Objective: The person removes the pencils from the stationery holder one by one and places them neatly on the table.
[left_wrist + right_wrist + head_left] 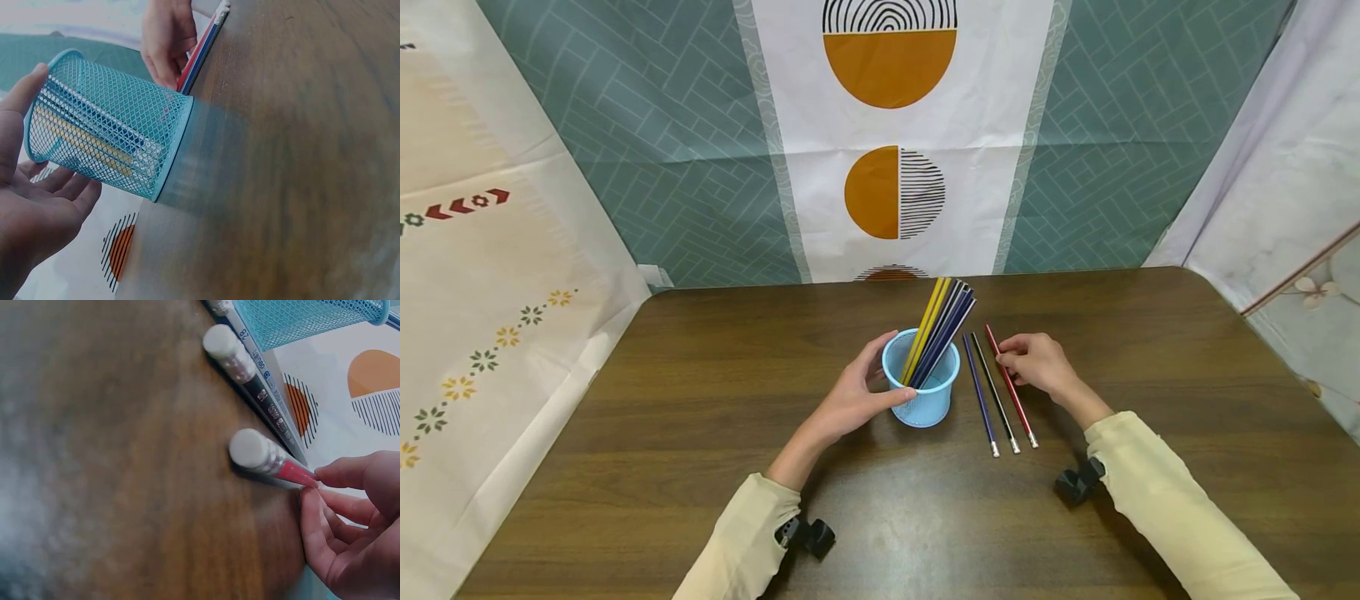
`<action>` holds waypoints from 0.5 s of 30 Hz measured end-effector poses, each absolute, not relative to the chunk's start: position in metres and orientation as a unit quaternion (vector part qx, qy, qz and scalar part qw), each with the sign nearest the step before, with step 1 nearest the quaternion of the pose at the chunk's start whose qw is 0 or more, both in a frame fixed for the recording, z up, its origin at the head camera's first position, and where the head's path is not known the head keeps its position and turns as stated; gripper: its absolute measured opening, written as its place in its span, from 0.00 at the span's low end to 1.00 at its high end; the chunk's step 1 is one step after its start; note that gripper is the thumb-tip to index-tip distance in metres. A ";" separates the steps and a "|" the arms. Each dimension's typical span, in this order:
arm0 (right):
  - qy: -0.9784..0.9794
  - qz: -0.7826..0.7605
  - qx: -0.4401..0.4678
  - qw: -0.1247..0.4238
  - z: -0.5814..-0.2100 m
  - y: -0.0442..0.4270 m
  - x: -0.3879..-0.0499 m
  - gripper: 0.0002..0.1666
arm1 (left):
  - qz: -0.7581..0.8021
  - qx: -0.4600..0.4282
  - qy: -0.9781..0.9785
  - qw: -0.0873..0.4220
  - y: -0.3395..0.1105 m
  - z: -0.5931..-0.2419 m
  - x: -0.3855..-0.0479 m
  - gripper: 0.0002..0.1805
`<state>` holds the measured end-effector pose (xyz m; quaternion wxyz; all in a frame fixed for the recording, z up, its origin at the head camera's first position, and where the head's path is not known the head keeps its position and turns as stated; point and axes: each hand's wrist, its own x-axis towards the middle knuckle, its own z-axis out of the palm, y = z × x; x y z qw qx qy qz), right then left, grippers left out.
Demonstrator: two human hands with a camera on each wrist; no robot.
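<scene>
A light-blue mesh pencil cup (pixel 925 410) stands upright on the table, with yellow, dark blue and black pencils (pixel 936 333) leaning in it. My left hand (pixel 853 396) holds the cup from its left side, thumb across the front near the rim and fingers round the back. To the cup's right lie a blue pencil (pixel 981 400), a black pencil (pixel 997 400) and a red pencil (pixel 1021 412), side by side, with their white eraser ends toward me. Thumb and fingertips of my right hand (pixel 1037 364) pinch the red pencil, whose eraser end (pixel 250 450) lies close to the tabletop.
The brown wooden table (pixel 700 400) has its back edge near a patterned cloth (pixel 700 150). Pale hangings flank it left and right. A small black device (pixel 808 537) is strapped at my left wrist, another (pixel 1075 485) at my right.
</scene>
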<state>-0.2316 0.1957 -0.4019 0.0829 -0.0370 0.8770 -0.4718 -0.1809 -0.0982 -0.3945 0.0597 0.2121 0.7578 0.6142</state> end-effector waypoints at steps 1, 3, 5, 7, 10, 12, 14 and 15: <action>0.877 -0.472 -0.036 0.083 -0.402 0.196 -0.231 0.16 | 0.614 0.212 0.758 0.060 -0.098 -0.394 -0.181 0.45; 0.878 -0.471 -0.035 0.081 -0.402 0.196 -0.231 0.16 | 0.615 0.212 0.757 0.061 -0.098 -0.394 -0.181 0.45; 0.879 -0.470 -0.035 0.078 -0.403 0.196 -0.231 0.16 | 0.615 0.213 0.757 0.061 -0.098 -0.394 -0.181 0.45; 0.879 -0.469 -0.035 0.076 -0.404 0.196 -0.230 0.15 | 0.616 0.215 0.756 0.061 -0.098 -0.394 -0.181 0.45; 0.880 -0.467 -0.035 0.072 -0.405 0.195 -0.230 0.15 | 0.615 0.217 0.756 0.061 -0.097 -0.393 -0.181 0.44; 0.882 -0.465 -0.033 0.070 -0.404 0.195 -0.229 0.14 | 0.615 0.217 0.755 0.060 -0.097 -0.393 -0.181 0.44; 0.884 -0.461 -0.033 0.067 -0.404 0.195 -0.229 0.14 | 0.616 0.217 0.755 0.060 -0.097 -0.393 -0.181 0.44; 0.885 -0.459 -0.032 0.067 -0.404 0.195 -0.229 0.14 | 0.616 0.218 0.755 0.060 -0.097 -0.393 -0.181 0.44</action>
